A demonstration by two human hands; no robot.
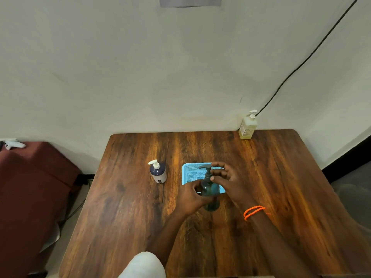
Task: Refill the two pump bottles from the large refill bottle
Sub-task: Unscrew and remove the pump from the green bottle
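A dark teal pump bottle stands upright at the middle of the wooden table, just in front of a light blue tray. My left hand grips the bottle's body from the left. My right hand has its fingertips at the dark pump collar near the top. A navy and white pump bottle with a white pump stands to the left, untouched. A pale yellow bottle with a white pump sits at the table's far right edge against the wall.
A black cable runs down the wall to behind the pale yellow bottle. A dark red upholstered seat stands left of the table. A white-clad knee shows at the table's near edge.
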